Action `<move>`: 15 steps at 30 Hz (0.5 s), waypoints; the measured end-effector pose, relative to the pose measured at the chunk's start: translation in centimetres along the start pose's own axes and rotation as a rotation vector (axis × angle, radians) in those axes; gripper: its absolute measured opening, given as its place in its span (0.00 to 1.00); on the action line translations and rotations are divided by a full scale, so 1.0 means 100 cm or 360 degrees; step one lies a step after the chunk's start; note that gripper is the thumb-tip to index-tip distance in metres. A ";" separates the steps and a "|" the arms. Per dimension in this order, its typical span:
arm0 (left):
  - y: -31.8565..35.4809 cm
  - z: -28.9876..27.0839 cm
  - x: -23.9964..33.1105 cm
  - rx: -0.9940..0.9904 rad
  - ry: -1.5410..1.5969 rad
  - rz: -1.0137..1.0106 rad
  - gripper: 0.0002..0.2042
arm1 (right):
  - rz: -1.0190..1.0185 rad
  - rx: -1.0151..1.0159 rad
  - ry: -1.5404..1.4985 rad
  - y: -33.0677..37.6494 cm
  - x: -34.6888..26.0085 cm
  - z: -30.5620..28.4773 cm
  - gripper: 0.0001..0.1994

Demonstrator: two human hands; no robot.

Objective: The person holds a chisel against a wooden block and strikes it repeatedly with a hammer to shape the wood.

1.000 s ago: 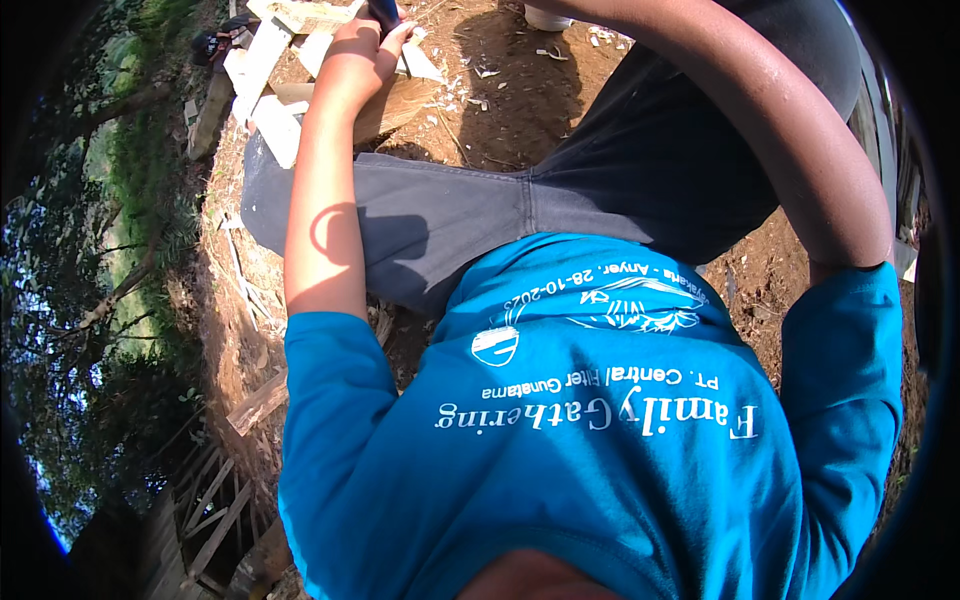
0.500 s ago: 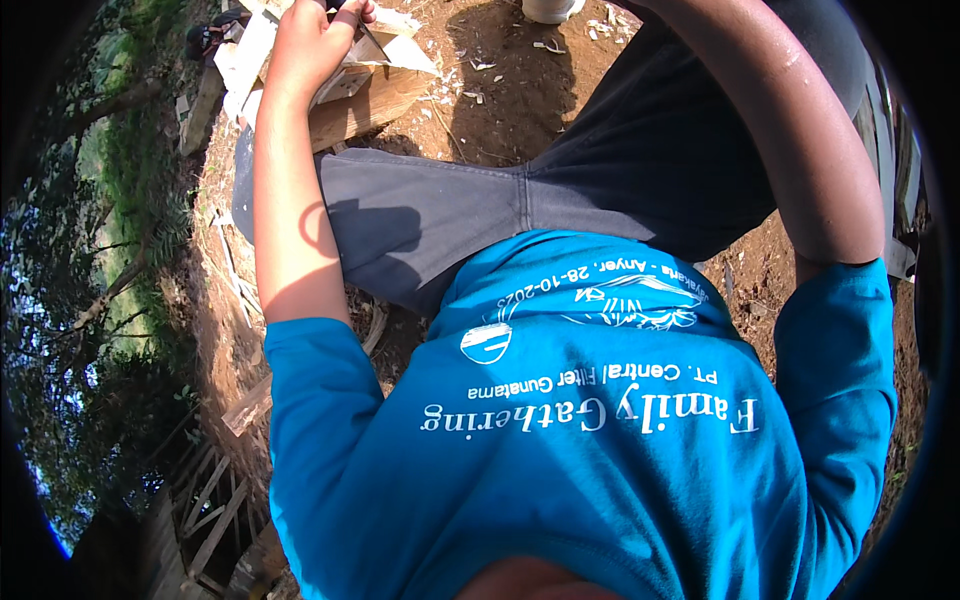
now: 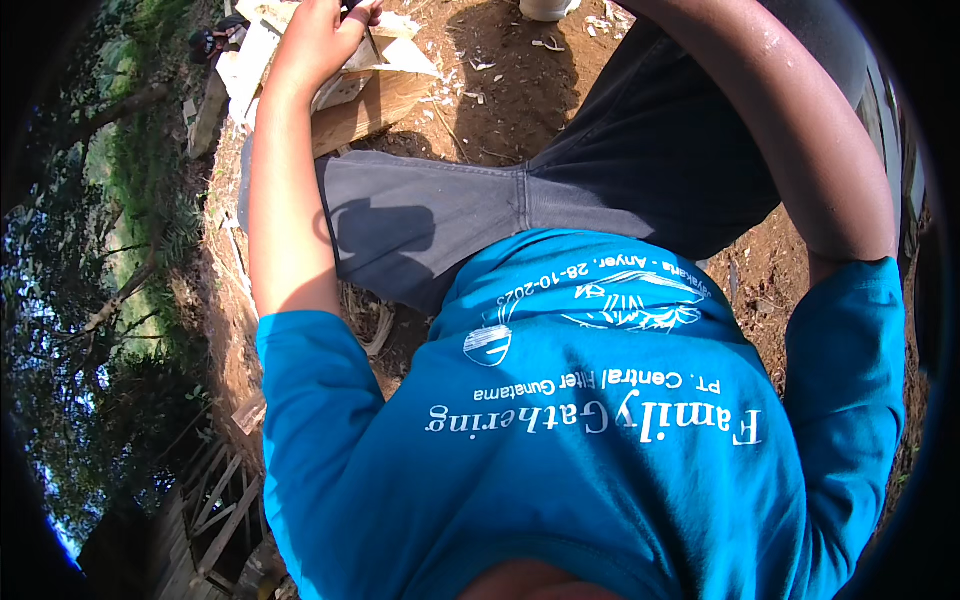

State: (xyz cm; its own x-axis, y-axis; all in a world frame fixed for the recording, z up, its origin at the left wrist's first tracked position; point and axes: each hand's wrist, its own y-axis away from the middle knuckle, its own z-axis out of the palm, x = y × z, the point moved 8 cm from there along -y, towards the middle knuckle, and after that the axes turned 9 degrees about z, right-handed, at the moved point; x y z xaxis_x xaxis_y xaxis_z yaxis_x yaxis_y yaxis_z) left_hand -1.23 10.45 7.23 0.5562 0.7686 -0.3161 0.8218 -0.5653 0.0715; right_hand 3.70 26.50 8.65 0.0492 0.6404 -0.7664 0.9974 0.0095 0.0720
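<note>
My left hand is at the top edge, closed, with its fingertips partly cut off by the picture. A small dark thing shows at its fingers, too little of it to name. Just beyond that hand lie pale, rough-cut wood pieces, and a thick wooden block sits beside the wrist. My right forearm runs up and out at the top, so the right hand is out of sight.
Wood chips lie scattered over brown soil. A pale shoe-like thing stands at the top edge. My grey trousers spread across the middle. Greenery and wooden slats are at the left.
Both elbows have shifted slightly outward. My left hand stays closed by the wood pieces and has barely moved; the shadow on my trousers has slid a little to the right.
</note>
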 end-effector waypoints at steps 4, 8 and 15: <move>0.000 0.012 -0.012 -0.0002 0.0047 0.0010 0.26 | 0.0082 0.0071 -0.0118 0.011 -0.019 -0.010 0.18; 0.002 0.018 -0.017 0.0262 0.0034 -0.0018 0.31 | -0.0021 0.0043 -0.0103 0.003 -0.015 -0.001 0.19; -0.007 0.016 -0.009 -0.0366 0.0128 -0.0080 0.31 | -0.0034 0.0026 -0.0047 -0.003 -0.007 0.010 0.18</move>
State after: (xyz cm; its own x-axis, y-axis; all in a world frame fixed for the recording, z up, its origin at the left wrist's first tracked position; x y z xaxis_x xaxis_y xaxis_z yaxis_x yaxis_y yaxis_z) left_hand -2.53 9.67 5.94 0.5142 0.8207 -0.2488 0.8501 -0.4495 0.2741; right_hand 3.44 25.31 8.55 0.0294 0.6171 -0.7863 0.9989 0.0100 0.0452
